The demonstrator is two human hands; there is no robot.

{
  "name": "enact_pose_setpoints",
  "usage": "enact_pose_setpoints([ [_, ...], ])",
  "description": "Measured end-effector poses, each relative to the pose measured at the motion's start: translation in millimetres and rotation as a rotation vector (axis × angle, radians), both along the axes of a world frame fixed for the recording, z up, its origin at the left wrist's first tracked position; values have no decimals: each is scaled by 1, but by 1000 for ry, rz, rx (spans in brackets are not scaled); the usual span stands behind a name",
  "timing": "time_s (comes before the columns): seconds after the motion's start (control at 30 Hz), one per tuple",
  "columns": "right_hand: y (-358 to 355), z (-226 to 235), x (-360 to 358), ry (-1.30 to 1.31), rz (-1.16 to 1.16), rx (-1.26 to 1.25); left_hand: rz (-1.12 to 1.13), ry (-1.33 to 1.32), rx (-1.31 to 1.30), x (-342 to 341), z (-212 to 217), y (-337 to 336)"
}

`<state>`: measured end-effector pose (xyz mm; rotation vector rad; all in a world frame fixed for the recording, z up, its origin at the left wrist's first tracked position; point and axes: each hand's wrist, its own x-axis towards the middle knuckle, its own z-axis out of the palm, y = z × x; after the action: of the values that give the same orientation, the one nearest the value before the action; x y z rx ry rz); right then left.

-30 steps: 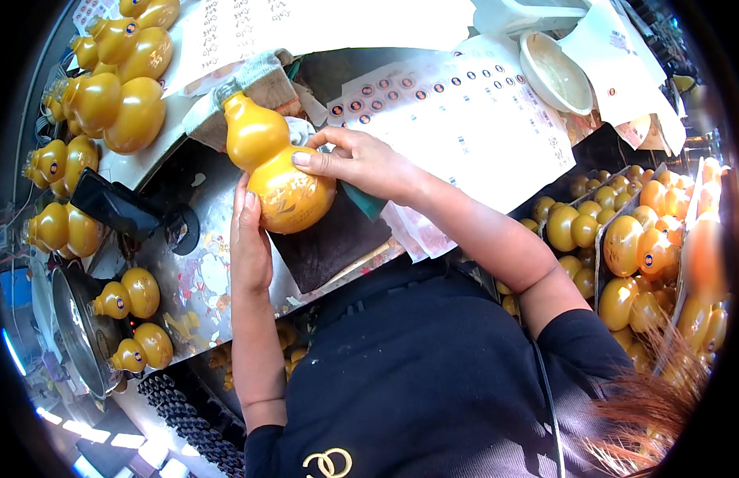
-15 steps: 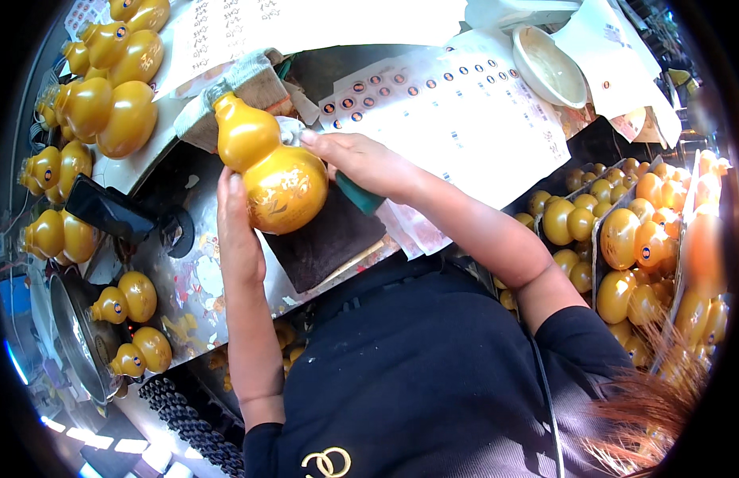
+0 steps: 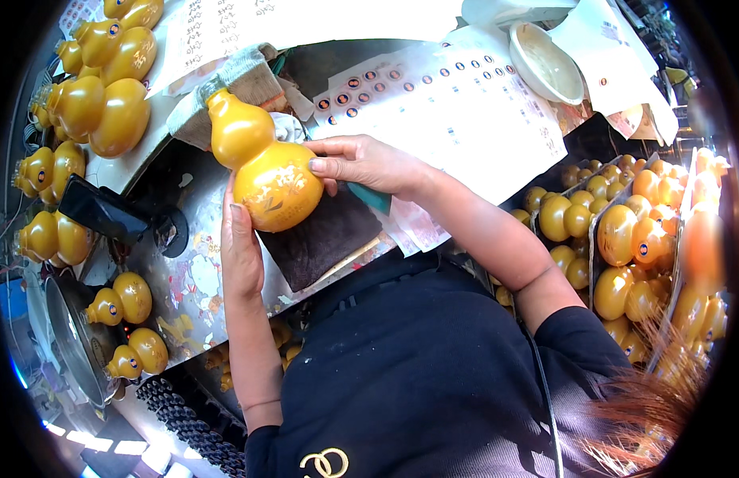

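A large glossy yellow gourd (image 3: 278, 187) with pale gold markings on its round belly lies tilted above a dark brown pad (image 3: 321, 247). Its narrow neck points away to the upper left, beside a grey cloth-covered rest (image 3: 246, 84). My left hand (image 3: 243, 255) cups the gourd's lower left side, thumb towards me. My right hand (image 3: 357, 163) is closed against its right side, thumb and fingers touching the belly near the waist. A green piece (image 3: 369, 197) shows under my right palm; I cannot tell whether that hand holds it. White crumpled cloth (image 3: 288, 127) sits behind the gourd.
Sticker sheets (image 3: 433, 111) cover the table's far side, with an oval white bowl (image 3: 547, 64) at the back right. Yellow gourds (image 3: 118, 115) line the left. A phone on a stand (image 3: 106, 211) is nearer. Divided crates of small gourds (image 3: 616, 235) stand at right.
My right hand's thumb has come down onto the gourd's side, and its fingers have shifted along the belly. The gourd has turned slightly, its gold markings facing up more. My left hand still supports it.
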<state>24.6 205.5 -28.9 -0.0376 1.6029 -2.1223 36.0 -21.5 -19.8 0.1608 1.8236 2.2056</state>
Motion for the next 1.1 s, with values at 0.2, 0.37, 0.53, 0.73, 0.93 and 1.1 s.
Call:
enact_pose_setpoints([
  [0.2,-4,8,5,87,11,226,-5,-35,-34,0,-1,-1],
  [0.37,2,20,-1,35,64,177,65,-104,64,-2,0,-3],
  [0.53,-11,27,-8,133,31,403,92,-134,81,-7,7,9],
  [0.73,-12,27,-9,99,28,329,129,-190,89,-9,6,11],
  [0.93,-11,32,-10,65,53,267,108,-158,66,-11,13,9],
  [1.1,-15,29,-12,186,53,411,75,-181,73,-17,17,13],
])
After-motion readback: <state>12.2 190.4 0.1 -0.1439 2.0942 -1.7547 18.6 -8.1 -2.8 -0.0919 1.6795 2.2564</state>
